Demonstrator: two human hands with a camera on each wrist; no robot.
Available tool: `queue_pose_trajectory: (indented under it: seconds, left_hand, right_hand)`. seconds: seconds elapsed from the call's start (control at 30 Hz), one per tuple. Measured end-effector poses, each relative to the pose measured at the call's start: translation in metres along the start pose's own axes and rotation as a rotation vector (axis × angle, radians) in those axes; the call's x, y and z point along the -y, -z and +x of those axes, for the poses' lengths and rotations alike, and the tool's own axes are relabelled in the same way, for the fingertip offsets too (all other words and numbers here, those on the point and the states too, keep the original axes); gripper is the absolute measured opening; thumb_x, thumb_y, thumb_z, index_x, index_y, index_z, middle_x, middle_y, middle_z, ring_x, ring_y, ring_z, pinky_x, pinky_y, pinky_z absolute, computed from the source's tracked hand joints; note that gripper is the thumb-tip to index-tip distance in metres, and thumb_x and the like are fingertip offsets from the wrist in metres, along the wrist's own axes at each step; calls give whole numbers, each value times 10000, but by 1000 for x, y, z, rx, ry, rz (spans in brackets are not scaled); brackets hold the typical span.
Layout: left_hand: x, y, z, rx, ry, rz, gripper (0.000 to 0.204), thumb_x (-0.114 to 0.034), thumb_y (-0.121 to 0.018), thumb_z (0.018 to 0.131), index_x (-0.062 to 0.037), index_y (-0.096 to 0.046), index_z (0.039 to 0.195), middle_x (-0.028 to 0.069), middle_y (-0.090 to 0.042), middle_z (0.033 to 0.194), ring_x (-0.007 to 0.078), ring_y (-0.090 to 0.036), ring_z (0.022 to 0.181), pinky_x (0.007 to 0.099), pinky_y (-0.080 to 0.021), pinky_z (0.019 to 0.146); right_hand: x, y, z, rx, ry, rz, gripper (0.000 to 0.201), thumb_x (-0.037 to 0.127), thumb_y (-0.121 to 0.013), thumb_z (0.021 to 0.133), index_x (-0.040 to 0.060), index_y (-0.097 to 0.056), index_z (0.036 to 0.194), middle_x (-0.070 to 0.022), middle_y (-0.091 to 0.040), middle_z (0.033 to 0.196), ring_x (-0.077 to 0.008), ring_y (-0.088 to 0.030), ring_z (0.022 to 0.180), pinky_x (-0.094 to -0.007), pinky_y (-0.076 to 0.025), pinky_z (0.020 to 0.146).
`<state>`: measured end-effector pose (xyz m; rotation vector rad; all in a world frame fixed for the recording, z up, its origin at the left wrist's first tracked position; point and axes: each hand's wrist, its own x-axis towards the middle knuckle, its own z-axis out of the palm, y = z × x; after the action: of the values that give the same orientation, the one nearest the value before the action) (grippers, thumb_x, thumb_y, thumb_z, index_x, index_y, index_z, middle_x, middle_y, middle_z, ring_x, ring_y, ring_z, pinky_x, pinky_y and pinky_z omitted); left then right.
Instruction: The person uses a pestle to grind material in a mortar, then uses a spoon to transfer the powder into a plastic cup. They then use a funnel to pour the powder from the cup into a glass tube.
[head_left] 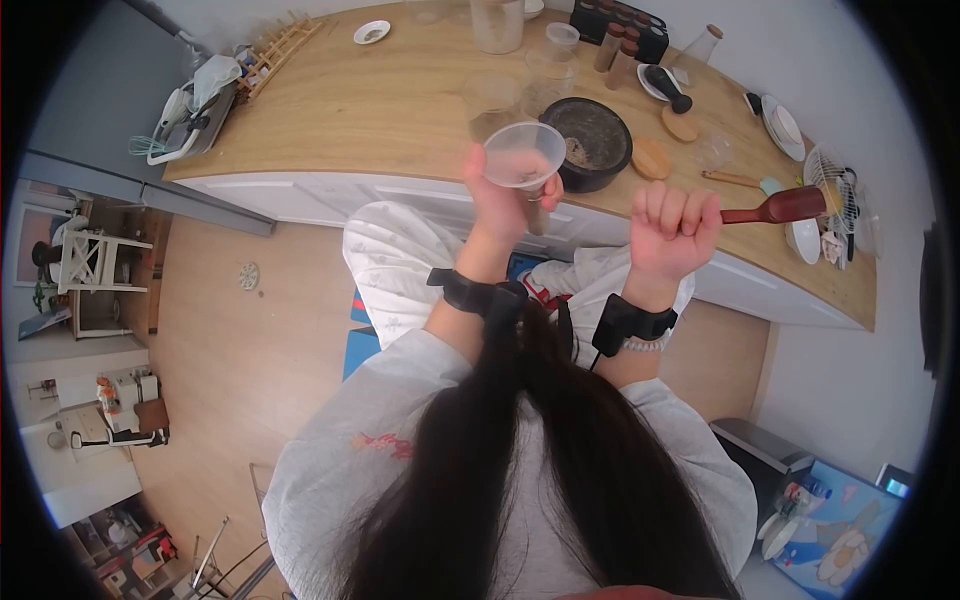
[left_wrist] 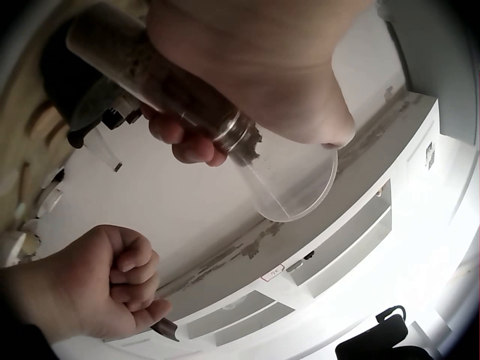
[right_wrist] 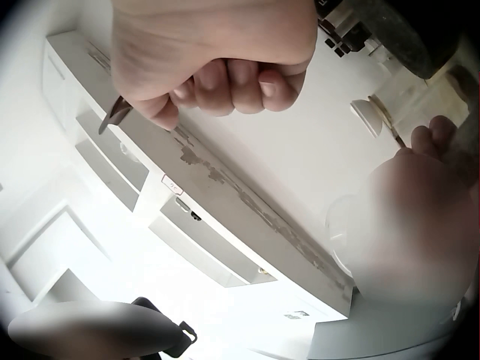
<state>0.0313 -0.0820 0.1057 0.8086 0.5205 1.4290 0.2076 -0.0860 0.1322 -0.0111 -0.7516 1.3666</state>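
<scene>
Because funnel overhangs, jar's partly hidden.

High head view down onto counter, close wrist views, fingers common to both.

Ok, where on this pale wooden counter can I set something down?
The broad bare patch of counter lies between the slatted wooden rack and the clear cylindrical containers, in front of the small round white dish. It's crowded around the round black stone mortar and pale wooden discs.
</scene>
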Motion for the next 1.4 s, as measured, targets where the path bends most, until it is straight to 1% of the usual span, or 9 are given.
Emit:
queue_pose_trajectory:
  seconds: [0.1, 0.2, 0.3, 0.5, 0.7, 1.0, 1.1, 1.2, 1.4]
  left_hand:
    - [10, -11, -3, 53, -45, 105, 813, -717, -123, 746, -11, -499, 602, 83, -481, 538, 184, -430, 481, 285, -315, 468]
    - [20, -18, -6, 35, -32, 21, 816, -727, -157, 748, -21, -558, 663, 54, -509, 576, 145, -439, 490, 264, -318, 448]
    - [21, -7, -5, 100, -125, 216, 833, -745, -173, 735, -13, -570, 712, 58, -529, 604, 139, -455, 500, 259, -337, 454]
    - [18, 0, -5, 123, -103, 227, 839, -753, -221, 720, -4, -582, 830, 71, -574, 693, 145, -527, 600, 254, -398, 511]
    - [30, -2, -7, 6, -127, 197, 791, -704, -303, 733, 3, -570, 970, 68, -598, 828, 164, -560, 724, 260, -427, 580]
    - [15, 12, -6, 95, -93, 268, 760, -702, -300, 735, -5, -578, 861, 68, -592, 774, 168, -543, 703, 278, -410, 576]
    - [29, -11, -5, -48, -266, 324, 776, -707, -249, 743, -13, -583, 829, 69, -571, 670, 162, -514, 589, 278, -381, 511]
    - [27, -6, -8, -37, -80, 90, 787, -710, -190, 747, -16, -560, 775, 72, -519, 582, 176, -465, 514, 291, -352, 488]
    - [8, -2, 0, -95, -24, 19, 771, -691, -123, 763, -11, -436, 582, 89, -415, 477, 207, -379, 451, 304, -309, 467]
  right_hand:
    - [-10, -9, 0, 29, -94, 165, 418, 308, -355, 930, 136, -272, 559, 13, -229, 449, -124, -204, 473, -289, -214, 498]
    - [-35, -35, -11, -24, -169, -60, 417, 298, -352, 929, 137, -276, 552, 15, -230, 442, -125, -199, 463, -287, -207, 488]
    - [-29, -22, -7, -96, -245, 53, 419, 294, -345, 930, 137, -273, 548, 18, -223, 440, -127, -196, 463, -280, -200, 483]
    - [-10, -10, 0, -69, -156, 74, 431, 297, -341, 938, 131, -249, 551, 8, -222, 433, -126, -193, 463, -281, -185, 482]
    - [-35, -19, -11, -142, -282, -75, 432, 311, -354, 936, 133, -270, 552, 14, -211, 443, -120, -197, 464, -282, -189, 485]
    - [-11, -5, 0, -151, -226, -23, 439, 313, -349, 943, 133, -250, 556, 16, -205, 441, -121, -188, 461, -282, -192, 481]
    - [-35, -22, -12, -307, -358, -24, 434, 309, -355, 945, 134, -254, 561, 17, -212, 441, -119, -198, 457, -282, -202, 482]
    - [-43, -32, -13, -118, -252, -161, 424, 300, -375, 943, 133, -262, 570, 22, -218, 440, -110, -212, 448, -275, -205, 473]
    - [-32, -10, -5, -146, -301, -55, 402, 260, -390, 943, 127, -289, 577, 17, -263, 433, -100, -243, 427, -260, -217, 449]
